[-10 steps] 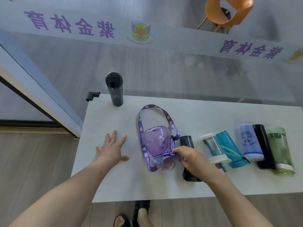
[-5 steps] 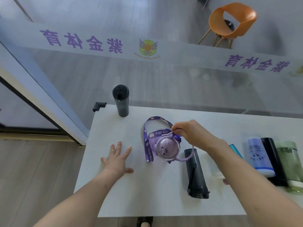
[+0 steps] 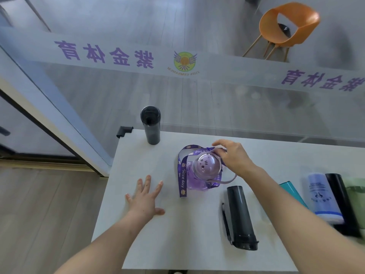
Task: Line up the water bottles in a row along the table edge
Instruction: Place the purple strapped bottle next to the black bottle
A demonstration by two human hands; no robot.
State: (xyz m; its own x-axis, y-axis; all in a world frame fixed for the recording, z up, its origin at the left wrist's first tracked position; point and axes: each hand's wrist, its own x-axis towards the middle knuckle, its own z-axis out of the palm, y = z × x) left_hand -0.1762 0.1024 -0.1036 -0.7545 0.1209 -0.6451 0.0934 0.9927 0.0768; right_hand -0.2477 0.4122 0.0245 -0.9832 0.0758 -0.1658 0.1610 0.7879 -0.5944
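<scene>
A purple see-through bottle [image 3: 199, 175] with a purple lanyard [image 3: 181, 178] stands upright mid-table. My right hand [image 3: 233, 157] grips its lid edge and strap from the far right side. My left hand [image 3: 147, 198] lies flat on the white table [image 3: 158, 244], fingers spread, left of that bottle. A black bottle [image 3: 151, 125] stands upright at the far left corner. A dark bottle [image 3: 240, 216] lies on its side to the right of the purple one. Further right lie a teal bottle [image 3: 292, 190], a pale blue bottle [image 3: 324, 196], a black bottle [image 3: 342, 202] and a green bottle [image 3: 357, 192], partly hidden by my right arm.
A glass wall with purple lettering [image 3: 104, 54] rises directly behind the table's far edge. A black corner guard [image 3: 124, 131] sits on the far left corner. An orange chair [image 3: 286, 28] stands beyond the glass. Wooden floor lies to the left.
My right hand has stood the purple bottle up from lying flat and moved it towards the far side of the table. My left hand has stayed flat on the table.
</scene>
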